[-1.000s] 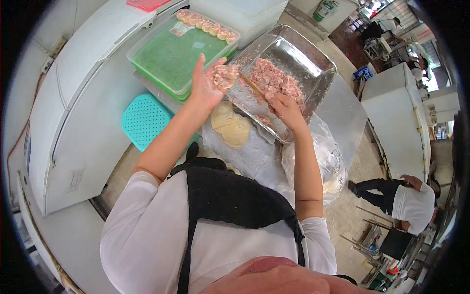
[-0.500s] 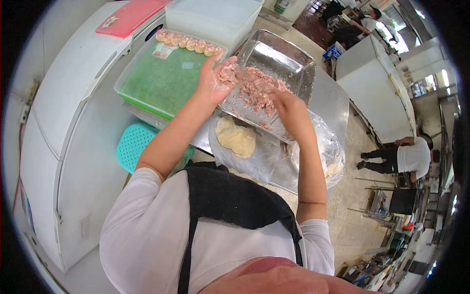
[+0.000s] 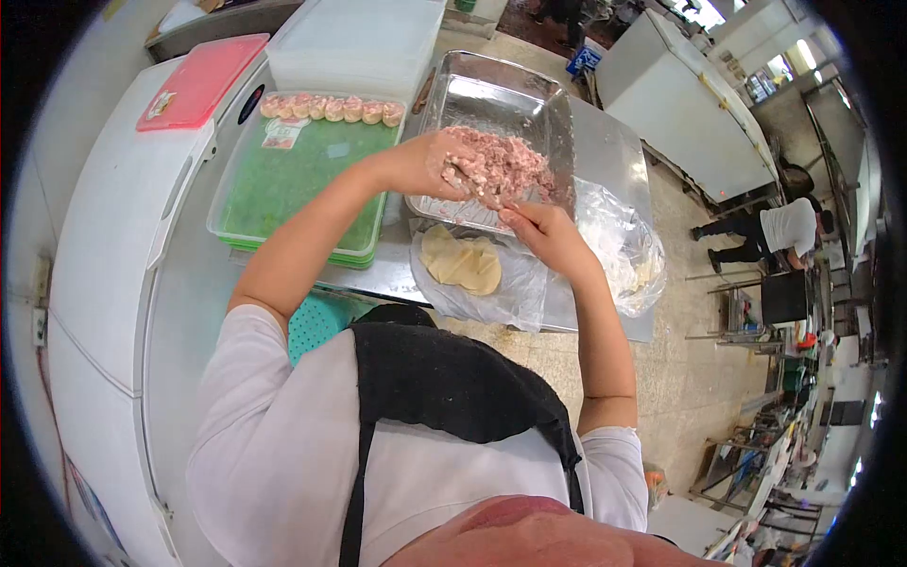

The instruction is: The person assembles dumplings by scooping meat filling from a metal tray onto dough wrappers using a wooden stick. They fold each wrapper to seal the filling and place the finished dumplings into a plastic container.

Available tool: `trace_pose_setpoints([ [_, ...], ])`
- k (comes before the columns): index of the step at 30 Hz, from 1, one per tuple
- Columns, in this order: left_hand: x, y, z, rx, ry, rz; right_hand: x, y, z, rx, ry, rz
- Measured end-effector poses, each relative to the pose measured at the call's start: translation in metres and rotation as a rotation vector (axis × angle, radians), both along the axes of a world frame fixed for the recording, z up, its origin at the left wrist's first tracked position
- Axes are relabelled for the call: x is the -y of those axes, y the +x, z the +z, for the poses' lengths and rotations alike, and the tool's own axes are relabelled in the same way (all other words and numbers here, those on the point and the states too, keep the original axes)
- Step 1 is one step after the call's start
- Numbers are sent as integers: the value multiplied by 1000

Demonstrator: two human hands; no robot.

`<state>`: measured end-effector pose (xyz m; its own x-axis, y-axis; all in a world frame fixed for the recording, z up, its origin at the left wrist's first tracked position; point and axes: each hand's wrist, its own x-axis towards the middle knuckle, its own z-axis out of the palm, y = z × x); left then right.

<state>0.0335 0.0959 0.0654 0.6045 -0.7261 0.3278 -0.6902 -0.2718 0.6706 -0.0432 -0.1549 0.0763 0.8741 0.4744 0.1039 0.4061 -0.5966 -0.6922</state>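
My left hand (image 3: 414,166) is over the near left side of a deep metal tray (image 3: 491,102), its fingers curled into pink ground meat (image 3: 510,163). Meat covers most of those fingers. Beside it, my right hand (image 3: 553,238) is at the tray's near edge with thumb and fingers pinched together at the meat; what they grip is hidden. Pale round dough wrappers (image 3: 463,263) lie on a plastic sheet (image 3: 510,295) just in front of the tray. A row of filled dumplings (image 3: 333,109) lines the far end of a green-bottomed plastic container (image 3: 302,180) to the left.
Stacked clear bins (image 3: 354,47) stand behind the container. A red lid (image 3: 203,80) lies on a white freezer (image 3: 94,198) at left. A clear plastic bag (image 3: 619,250) rests right of the tray. Another person (image 3: 789,229) stands farther off at right.
My left hand has moved from beside the tray to over the meat in it. The right hand has drawn toward the tray's near edge, close to the left. The view has shifted slightly.
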Motion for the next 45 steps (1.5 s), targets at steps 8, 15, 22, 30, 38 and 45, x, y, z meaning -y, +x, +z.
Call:
trace_pose_setpoints([
  [8,28,24,-28,-560,-68,399,7,-1,1,532,-260,-310],
  [15,45,14,-16,-469,-17,368,96,66,-83,244,-490,-267],
  [22,71,3,-15,-37,-205,397,102,54,-25,-100,226,-114],
  [30,68,12,-15,-134,92,366,78,60,-9,447,-116,66],
  [38,26,-10,-14,-277,-99,442,47,41,37,379,-151,-6],
  [45,-29,-22,-8,-128,-22,381,-18,28,14,374,-175,103],
])
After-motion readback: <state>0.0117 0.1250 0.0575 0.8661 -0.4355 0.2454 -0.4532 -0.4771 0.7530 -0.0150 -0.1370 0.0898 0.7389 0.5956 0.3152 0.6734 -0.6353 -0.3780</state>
